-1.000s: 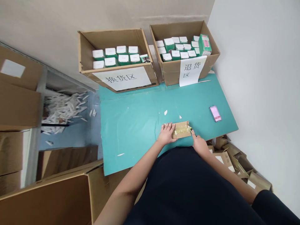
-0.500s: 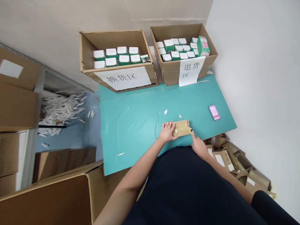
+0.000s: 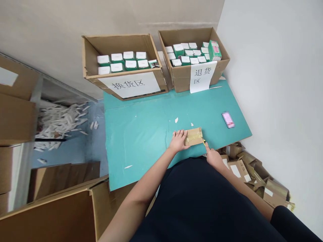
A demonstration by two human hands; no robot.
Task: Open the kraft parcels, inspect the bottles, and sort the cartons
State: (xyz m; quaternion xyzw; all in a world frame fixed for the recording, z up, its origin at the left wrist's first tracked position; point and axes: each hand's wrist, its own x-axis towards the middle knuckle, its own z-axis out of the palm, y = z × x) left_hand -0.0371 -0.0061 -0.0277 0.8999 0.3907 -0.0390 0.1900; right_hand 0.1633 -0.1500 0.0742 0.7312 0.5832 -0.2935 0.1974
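A small brown cardboard box [image 3: 193, 137] with shiny, creased tape along its top lies near the table's front edge. My left hand [image 3: 179, 140] grips the box's left end, thumb on the near side and fingers over the top. In my right hand [image 3: 213, 156] is a yellow and black utility knife [image 3: 204, 142], the index finger stretched along its handle. The knife's tip is at the right end of the box; whether the blade touches the tape is too small to tell.
Two open cartons with paper signs, the left carton [image 3: 123, 80] and the right carton [image 3: 181, 79], hold green-and-white boxes at the back of the green table [image 3: 141, 124]. A blurred pink phone [image 3: 228, 120] lies right. Cardboard boxes [image 3: 252, 171] are heaped below; a large carton [image 3: 98, 205] stands front left.
My right hand has drawn the knife slightly back, and more of its yellow handle shows. The left hand keeps its hold on the box. The whole view has shifted slightly.
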